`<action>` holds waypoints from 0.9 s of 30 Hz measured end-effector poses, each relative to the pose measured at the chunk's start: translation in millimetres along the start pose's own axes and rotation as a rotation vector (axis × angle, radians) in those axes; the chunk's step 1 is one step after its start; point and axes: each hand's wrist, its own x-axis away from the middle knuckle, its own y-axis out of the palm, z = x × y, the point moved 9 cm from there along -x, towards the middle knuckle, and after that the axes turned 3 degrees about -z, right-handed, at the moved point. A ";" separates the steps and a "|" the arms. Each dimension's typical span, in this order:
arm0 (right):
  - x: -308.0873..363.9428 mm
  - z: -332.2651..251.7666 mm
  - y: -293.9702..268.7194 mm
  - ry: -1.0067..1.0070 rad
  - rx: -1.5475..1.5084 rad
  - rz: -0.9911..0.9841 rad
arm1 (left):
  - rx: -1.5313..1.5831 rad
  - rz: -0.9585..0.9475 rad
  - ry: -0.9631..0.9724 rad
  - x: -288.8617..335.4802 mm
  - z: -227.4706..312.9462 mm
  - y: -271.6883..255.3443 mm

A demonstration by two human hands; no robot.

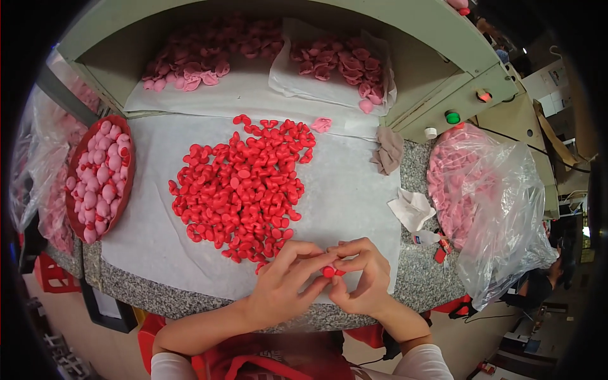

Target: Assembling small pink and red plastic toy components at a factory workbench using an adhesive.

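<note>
Close to the table's front edge, my left hand and my right hand meet with fingertips pinched together. Between them is a small red rubbery piece, its round flat end showing. A bit of pink shows beside it, mostly covered by my fingers. Just beyond my left hand spreads a pile of small red double-ended pieces on a white sheet. A single pink cup-shaped piece lies past the pile.
A red basket of pink balls with red parts stands left. A green cabinet shelters pink pieces at the back. On the right are a crumpled brown cloth, white tissue, small bottle and plastic bag over pink pieces.
</note>
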 end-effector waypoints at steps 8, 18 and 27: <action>0.5 0.1 1.6 0.008 0.081 0.028 | -0.036 -0.010 -0.039 2.6 -5.7 3.6; -0.7 -1.9 0.7 -0.032 0.118 0.040 | -0.056 0.003 -0.016 0.2 -6.2 4.8; 3.6 -2.7 2.8 -0.034 0.076 0.007 | -0.012 0.010 -0.064 0.4 -7.4 3.0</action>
